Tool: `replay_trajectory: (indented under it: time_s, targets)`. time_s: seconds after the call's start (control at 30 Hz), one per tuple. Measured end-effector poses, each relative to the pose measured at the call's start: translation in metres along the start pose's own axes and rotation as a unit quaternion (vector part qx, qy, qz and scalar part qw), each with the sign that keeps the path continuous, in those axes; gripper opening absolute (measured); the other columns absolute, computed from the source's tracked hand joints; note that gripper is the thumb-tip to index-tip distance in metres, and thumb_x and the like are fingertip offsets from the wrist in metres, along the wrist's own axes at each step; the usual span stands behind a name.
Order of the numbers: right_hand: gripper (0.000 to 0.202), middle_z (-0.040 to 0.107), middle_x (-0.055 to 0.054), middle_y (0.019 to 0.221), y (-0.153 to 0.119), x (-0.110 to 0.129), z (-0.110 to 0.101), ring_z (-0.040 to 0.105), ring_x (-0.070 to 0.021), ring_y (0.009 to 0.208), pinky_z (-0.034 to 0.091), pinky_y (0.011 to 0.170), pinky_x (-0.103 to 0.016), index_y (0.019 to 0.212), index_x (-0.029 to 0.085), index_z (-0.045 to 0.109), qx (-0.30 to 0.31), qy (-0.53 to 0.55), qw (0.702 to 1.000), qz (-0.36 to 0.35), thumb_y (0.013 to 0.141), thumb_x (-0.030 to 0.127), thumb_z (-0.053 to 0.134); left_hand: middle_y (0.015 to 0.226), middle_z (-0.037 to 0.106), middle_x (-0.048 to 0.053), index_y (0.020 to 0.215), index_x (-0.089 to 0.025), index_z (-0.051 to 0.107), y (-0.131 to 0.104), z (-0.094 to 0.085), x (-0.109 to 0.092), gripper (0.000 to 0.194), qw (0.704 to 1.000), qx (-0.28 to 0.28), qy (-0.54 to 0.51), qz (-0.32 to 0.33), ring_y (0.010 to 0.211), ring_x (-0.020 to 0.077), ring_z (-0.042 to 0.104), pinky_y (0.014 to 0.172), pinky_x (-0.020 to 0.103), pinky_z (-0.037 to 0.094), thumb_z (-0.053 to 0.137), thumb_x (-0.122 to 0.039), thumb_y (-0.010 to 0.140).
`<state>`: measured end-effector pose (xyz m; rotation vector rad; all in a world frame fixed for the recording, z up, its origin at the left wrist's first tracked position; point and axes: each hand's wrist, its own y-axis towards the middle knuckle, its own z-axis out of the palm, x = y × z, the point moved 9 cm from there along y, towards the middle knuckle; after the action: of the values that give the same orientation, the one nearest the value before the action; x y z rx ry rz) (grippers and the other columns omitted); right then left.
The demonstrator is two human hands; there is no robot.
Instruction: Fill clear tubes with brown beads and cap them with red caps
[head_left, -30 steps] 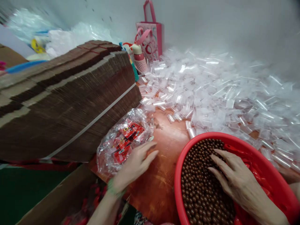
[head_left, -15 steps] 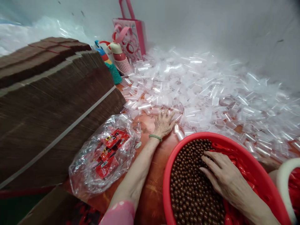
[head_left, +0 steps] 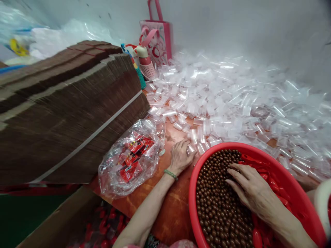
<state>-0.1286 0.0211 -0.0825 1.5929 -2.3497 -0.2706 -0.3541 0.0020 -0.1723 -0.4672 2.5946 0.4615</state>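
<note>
Heap of clear tubes [head_left: 227, 89] spread over the far and right side, against the wall [head_left: 232, 24]. Stack [head_left: 64, 120] of brown sheets at left, bound by a pale strap [head_left: 95, 134]. Orange-brown table [head_left: 177, 206] seen between. Red tub [head_left: 192, 193] set at near right; its left part is filled with brown balls [head_left: 217, 203], its right part with red pieces [head_left: 278, 186]. Pink bag [head_left: 155, 39] stood upright at far centre, with a bottle [head_left: 145, 62] just in front. Clear plastic bag [head_left: 108, 177] laid beside the stack, red packets [head_left: 131, 170] seen inside.

Right hand [head_left: 254, 189] held low in the tub, over the balls; fingers bent and slightly parted, fingertips against the balls. Whether any ball is pinched cannot be told. Left hand [head_left: 181, 156] placed palm-down on the table, left of the tub; fingers bent and close together, fingertips at the nearest tubes. Whether one is gripped cannot be told. Green bracelet [head_left: 171, 174] worn on the left wrist.
</note>
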Motion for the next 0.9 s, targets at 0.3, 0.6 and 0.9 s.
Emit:
replay_trajectory:
  time_s: [0.3,0.6,0.9]
  targets:
    - [0.022,0.065,-0.015,0.111,0.002,-0.002,0.002,0.061,-0.0282,0.101,0.054,0.086,-0.045,0.111,0.013,0.061,0.006,-0.004,1.0,0.002,0.095,0.026,0.053,0.102,0.065,0.018,0.104,-0.011,0.057,0.035,0.009,-0.001,0.039,0.991,-0.027,0.01,-0.13,0.102,0.0331,0.059,0.089,0.045,0.043,0.063,-0.044,0.082]
    - [0.022,0.066,-0.014,0.11,0.006,-0.004,-0.01,0.062,-0.0267,0.101,0.055,0.086,-0.044,0.114,0.014,0.06,-0.022,0.022,1.0,0.004,0.094,0.022,0.056,0.085,0.067,0.008,0.092,-0.014,0.06,0.048,-0.001,0.009,0.011,0.988,-0.029,-0.079,-0.129,0.08,0.0211,0.063,0.073,0.032,0.048,0.054,-0.021,0.086]
    - [0.053,0.059,-0.018,0.128,0.016,0.013,-0.052,0.056,-0.0274,0.119,0.05,0.097,-0.044,0.136,0.014,0.048,-0.133,-0.013,0.991,-0.016,0.086,0.013,0.066,0.097,0.07,0.008,0.108,-0.016,0.058,-0.003,-0.077,-0.064,0.019,0.983,0.031,-0.172,0.06,0.085,0.0194,0.066,0.078,0.032,0.052,0.05,-0.018,0.091]
